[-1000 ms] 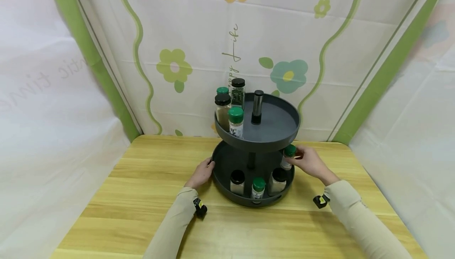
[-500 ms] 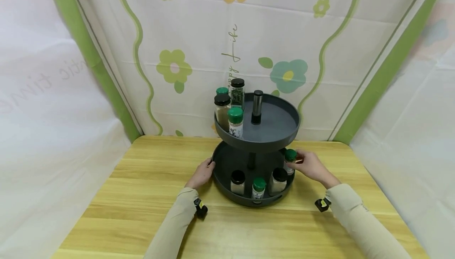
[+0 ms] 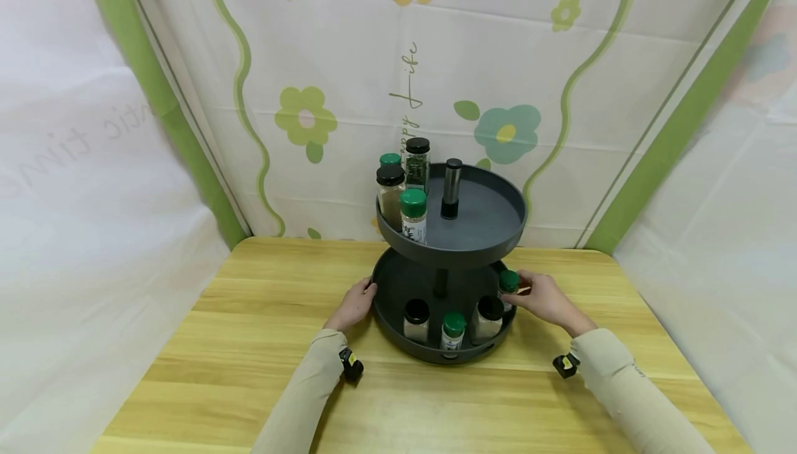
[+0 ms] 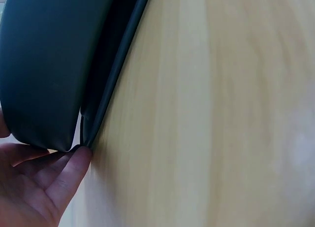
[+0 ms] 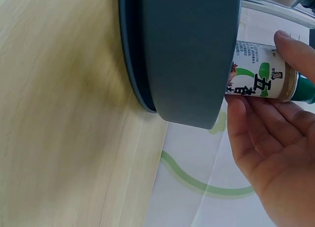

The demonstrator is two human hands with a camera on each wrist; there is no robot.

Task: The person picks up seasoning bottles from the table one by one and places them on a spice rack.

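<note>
A dark grey two-tier spice turntable point(image 3: 397, 281) stands on the wooden table. My left hand point(image 3: 353, 305) holds the left side of its lower tray; in the left wrist view the thumb is at the tray wall point(image 4: 44, 64) and the fingers reach its bottom edge. At the right rim, my right hand point(image 3: 548, 300) pinches a green-capped spice jar point(image 3: 508, 281), upright in the lower tray. In the right wrist view the labelled jar point(image 5: 261, 69) sits between thumb and fingers, its base hidden by the tray wall. Nearby stand a black-capped jar point(image 3: 488, 321) and a smaller green-capped jar point(image 3: 453, 333).
Another black-capped jar point(image 3: 416, 322) stands at the lower tray's front left. Several jars, including a green-capped one point(image 3: 414, 215), crowd the upper tray's left side. A metal post point(image 3: 451, 184) rises from its middle. A flowered curtain point(image 3: 349, 59) hangs behind the table.
My right hand has lowered the green-capped jar down into the lower tray at its right rim. The left hand and the turntable have stayed in place.
</note>
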